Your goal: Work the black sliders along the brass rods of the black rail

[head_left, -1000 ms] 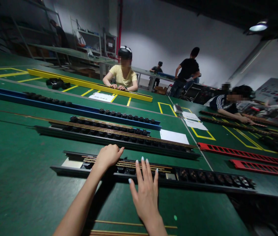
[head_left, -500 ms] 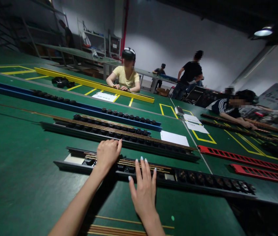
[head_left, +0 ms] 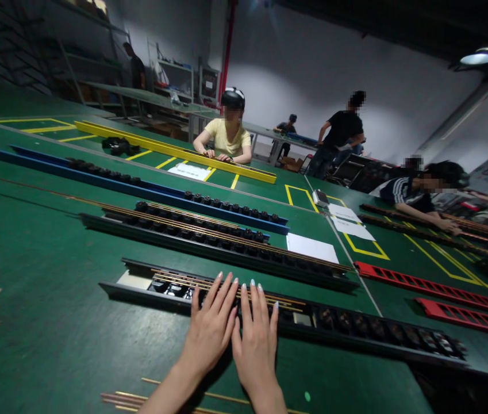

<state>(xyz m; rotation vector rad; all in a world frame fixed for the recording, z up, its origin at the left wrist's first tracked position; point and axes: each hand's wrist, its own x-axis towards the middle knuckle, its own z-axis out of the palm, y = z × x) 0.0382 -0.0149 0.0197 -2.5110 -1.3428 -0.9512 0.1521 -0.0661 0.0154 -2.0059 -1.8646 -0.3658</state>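
Both my hands lie side by side over a long black channel (head_left: 368, 339) on the green table. My left hand (head_left: 211, 325) has its fingers stretched out and spread, the tips resting at thin brass-coloured rods (head_left: 175, 278) inside the channel. Right beside it, my right hand (head_left: 256, 333) is flat too, fingertips on the same rods. Neither hand grips anything. Black fittings (head_left: 356, 322) fill the channel's right part, and a pale block (head_left: 134, 280) sits in its left end. More loose rods (head_left: 118, 401) lie on the table below my wrists.
Beyond stand a second black channel (head_left: 209, 248) with rods across it, a blue channel (head_left: 157, 194) and a yellow one (head_left: 175, 150). Red slotted rails (head_left: 463, 313) lie to the right. White paper (head_left: 312, 248) is behind. A person (head_left: 226, 135) sits opposite; another leans at right.
My left hand has gone from a curled pose at the rods to lying flat with fingers spread, shifting right beside my right hand. My right hand stays outstretched. The view has shifted slightly.
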